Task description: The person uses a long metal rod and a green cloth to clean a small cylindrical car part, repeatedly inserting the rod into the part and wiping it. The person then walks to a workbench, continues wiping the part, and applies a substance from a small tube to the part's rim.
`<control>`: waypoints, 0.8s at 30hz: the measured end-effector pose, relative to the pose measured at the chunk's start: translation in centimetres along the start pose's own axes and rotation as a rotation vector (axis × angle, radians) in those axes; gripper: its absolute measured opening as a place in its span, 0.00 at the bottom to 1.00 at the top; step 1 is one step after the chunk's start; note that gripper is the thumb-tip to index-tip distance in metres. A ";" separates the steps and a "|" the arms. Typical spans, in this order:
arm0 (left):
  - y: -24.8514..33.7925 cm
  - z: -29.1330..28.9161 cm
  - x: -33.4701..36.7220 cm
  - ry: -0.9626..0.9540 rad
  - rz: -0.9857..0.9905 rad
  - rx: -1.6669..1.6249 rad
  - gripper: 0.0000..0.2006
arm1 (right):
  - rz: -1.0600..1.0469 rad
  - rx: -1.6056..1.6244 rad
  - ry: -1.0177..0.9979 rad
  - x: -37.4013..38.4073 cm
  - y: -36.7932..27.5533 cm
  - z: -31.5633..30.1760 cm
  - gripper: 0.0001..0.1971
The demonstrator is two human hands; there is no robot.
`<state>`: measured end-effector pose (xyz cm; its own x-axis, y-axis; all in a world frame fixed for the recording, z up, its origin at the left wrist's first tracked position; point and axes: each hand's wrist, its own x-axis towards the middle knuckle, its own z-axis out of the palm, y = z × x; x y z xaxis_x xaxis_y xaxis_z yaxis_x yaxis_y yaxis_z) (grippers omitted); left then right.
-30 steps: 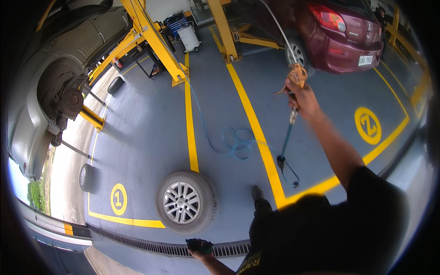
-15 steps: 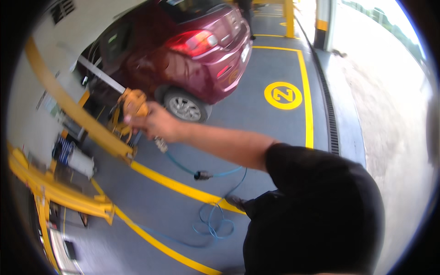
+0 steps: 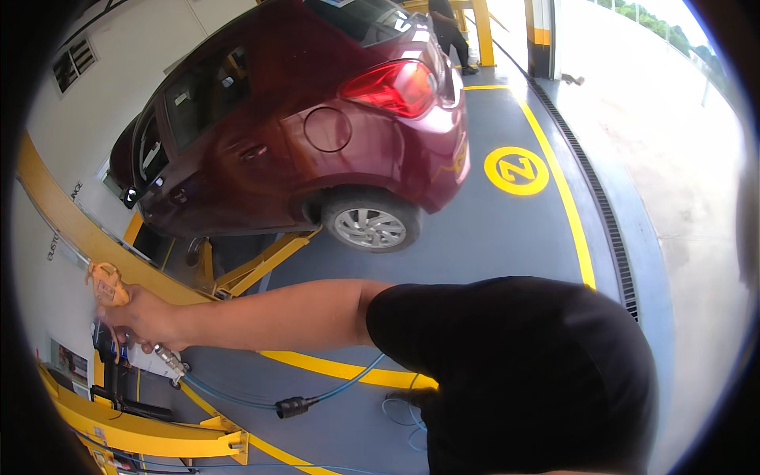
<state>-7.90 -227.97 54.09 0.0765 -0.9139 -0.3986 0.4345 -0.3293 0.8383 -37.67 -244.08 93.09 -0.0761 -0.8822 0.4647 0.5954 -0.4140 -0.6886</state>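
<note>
Stretched out to the left from its black sleeve (image 3: 475,324), my right arm (image 3: 277,317) holds an orange air blow gun (image 3: 107,286). My right hand (image 3: 150,318) is closed around its handle. A thin metal tube leads up and left from the gun's front. Below my hand a metal fitting (image 3: 169,360) joins the handle to a blue hose (image 3: 218,393). A black coupling (image 3: 293,407) sits along that hose. Beyond my arm stands a maroon car (image 3: 261,174), apart from the gun; its rear wheel (image 3: 368,226) faces me. My left hand does not show.
Yellow lift arms stand under the car (image 3: 269,260) and at lower left (image 3: 150,439). A slanting yellow post (image 3: 71,210) is near the wall. Blue hose coils lie by my shoe. A drain grate (image 3: 590,170) runs along the right. A person (image 3: 450,36) stands behind the car.
My right hand has swung left and lower in the picture with the blow gun, away from the car's rear wheel. The view has shifted, so more of the car's side shows.
</note>
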 end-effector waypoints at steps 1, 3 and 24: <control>1.6 -1.0 2.8 0.023 0.012 -0.024 0.20 | -0.007 -0.036 -0.050 3.4 2.4 0.8 0.13; 4.4 -5.2 6.9 0.162 0.057 -0.099 0.19 | -0.024 0.024 -0.123 11.5 11.4 2.1 0.11; 26.6 -6.7 53.4 0.384 0.270 -0.491 0.18 | 0.021 -0.348 -0.312 69.3 54.4 -6.2 0.27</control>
<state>13.72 -283.94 52.64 0.5138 -0.7698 -0.3788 0.7052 0.1275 0.6975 -15.48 -329.09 84.36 0.2089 -0.8036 0.5573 0.2868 -0.4945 -0.8205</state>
